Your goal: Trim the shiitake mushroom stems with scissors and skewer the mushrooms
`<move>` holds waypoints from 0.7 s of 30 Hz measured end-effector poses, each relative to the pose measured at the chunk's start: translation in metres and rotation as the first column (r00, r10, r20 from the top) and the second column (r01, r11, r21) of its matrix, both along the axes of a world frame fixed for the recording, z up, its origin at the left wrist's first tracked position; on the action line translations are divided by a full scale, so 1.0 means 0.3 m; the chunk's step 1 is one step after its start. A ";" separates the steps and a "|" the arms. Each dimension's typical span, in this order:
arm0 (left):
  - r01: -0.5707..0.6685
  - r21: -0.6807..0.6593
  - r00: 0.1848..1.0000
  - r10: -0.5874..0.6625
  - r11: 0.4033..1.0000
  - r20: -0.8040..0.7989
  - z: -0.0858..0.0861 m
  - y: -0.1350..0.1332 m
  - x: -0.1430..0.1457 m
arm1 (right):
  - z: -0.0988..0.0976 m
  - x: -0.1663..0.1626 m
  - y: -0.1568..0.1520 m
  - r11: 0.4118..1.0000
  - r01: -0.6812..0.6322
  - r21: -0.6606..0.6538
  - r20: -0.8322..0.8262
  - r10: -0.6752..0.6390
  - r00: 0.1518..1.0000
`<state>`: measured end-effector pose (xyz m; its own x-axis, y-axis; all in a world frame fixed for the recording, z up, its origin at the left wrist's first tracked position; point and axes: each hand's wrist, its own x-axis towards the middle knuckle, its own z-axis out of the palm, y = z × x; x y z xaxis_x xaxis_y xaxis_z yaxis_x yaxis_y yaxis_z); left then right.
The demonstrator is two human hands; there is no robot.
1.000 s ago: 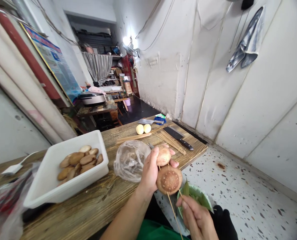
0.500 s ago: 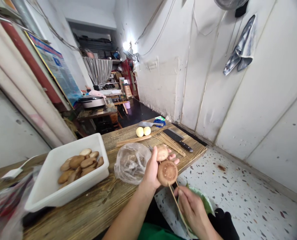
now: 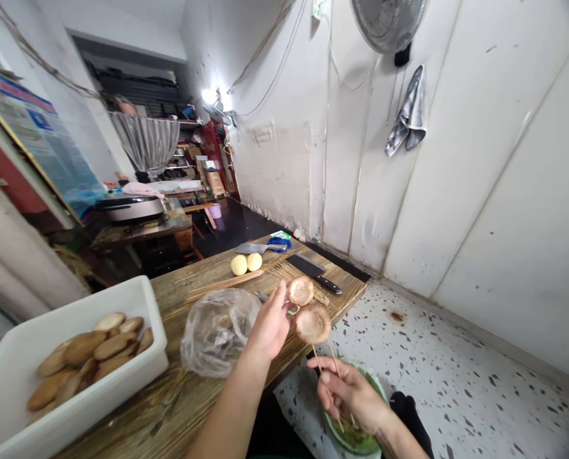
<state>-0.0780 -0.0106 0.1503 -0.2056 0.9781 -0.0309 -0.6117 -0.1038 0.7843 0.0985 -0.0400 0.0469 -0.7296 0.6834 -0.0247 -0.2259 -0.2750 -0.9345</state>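
Two brown mushroom caps sit on thin bamboo skewers: an upper cap and a lower cap. My left hand is closed beside them, fingertips touching the upper cap and the skewer. Below, my right hand pinches the skewers' lower ends over a green bowl on the floor. All this hangs just off the right edge of the wooden table.
A white tub of sliced mushrooms stands at the left. A crumpled clear plastic bag lies by my left wrist. Farther back lie loose skewers, two pale round balls, a cleaver and a second blade. Speckled floor lies right.
The camera has swung right and up. My left hand has loosened from gripping the upper cap to fingertip contact. My right hand has turned palm up under the skewers.
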 end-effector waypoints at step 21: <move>0.212 -0.270 0.906 -0.293 0.939 -0.306 -0.212 0.052 0.344 | -0.117 0.228 -0.078 0.808 0.447 0.384 0.390 -0.581 0.715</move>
